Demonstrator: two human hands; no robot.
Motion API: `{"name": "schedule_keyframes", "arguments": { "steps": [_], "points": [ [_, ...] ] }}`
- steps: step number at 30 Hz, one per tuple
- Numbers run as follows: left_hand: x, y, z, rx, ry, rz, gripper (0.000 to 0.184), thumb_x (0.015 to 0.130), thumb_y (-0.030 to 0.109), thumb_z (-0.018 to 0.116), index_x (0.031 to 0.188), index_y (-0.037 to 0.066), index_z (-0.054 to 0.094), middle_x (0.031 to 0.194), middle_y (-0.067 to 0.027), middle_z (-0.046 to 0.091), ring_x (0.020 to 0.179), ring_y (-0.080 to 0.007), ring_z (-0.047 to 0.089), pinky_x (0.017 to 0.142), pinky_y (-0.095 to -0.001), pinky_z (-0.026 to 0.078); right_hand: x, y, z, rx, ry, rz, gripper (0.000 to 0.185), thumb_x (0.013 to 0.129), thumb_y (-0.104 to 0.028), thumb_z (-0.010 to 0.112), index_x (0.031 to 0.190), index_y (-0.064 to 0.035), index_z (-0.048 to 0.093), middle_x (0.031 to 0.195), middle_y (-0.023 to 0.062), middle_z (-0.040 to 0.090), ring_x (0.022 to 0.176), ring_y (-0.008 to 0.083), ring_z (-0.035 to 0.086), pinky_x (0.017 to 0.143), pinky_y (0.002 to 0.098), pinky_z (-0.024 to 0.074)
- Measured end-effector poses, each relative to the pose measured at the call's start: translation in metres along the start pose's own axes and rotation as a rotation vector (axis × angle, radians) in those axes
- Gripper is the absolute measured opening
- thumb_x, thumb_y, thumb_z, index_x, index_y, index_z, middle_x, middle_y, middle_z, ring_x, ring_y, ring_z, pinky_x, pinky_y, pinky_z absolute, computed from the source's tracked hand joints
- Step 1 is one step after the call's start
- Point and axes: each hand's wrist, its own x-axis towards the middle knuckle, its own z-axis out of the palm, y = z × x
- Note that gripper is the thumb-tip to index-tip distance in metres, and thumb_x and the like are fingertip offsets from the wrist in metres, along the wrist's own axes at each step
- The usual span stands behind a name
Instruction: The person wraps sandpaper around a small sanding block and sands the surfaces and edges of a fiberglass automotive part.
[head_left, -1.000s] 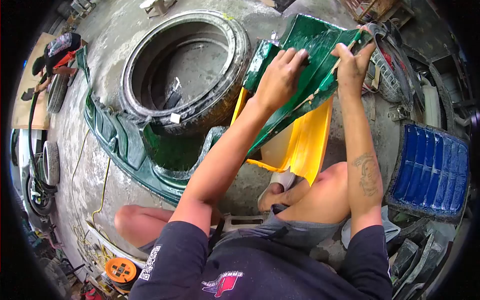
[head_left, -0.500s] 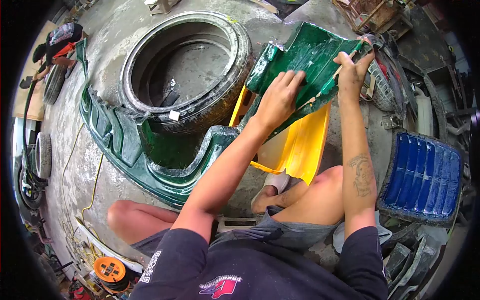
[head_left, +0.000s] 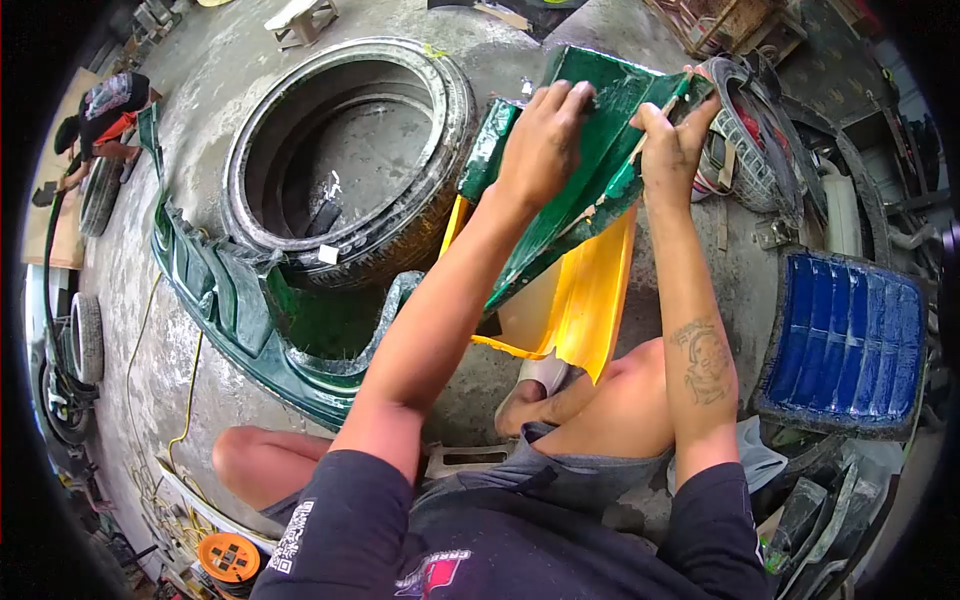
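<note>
A long glossy green panel [head_left: 612, 125] curves from the far left round to its raised right end. My right hand [head_left: 672, 140] grips the ragged edge of that raised end, thumb on the near side. Over the panel's inner face is my left hand [head_left: 548, 135], its fingers curled; anything inside them is hidden. A yellow part [head_left: 590, 300] lies beneath the raised end, in front of my legs.
A large tire [head_left: 250, 150] lies flat behind the green panel. At the right are a blue ribbed panel [head_left: 845, 340] and another tire [head_left: 755, 150]. An orange cable reel [head_left: 228, 557] is at lower left. Another person [head_left: 112, 105] bends at far left.
My left hand has moved down the green panel's face and then back up. The view has shifted slightly, while my right hand keeps its grip on the edge.
</note>
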Motion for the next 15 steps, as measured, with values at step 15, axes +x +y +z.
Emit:
{"name": "schedule_keyframes", "arguments": {
  "steps": [15],
  "points": [
    [-0.023,0.005,-0.008,-0.006,-0.065,-0.01,0.028,0.089,0.001,0.059,0.117,0.0,0.055,0.099,-0.0183,0.055,0.093,-0.0401,0.054,0.078,-0.0468,0.046,0.004,0.014,-0.006,-0.033,0.005,-0.017,0.067,0.073,0.002,0.059,0.134,-0.0068,0.033,0.105,0.0089,0.048,0.078,0.0171,0.055,0.072,0.0289,0.0487]
  ]
}}
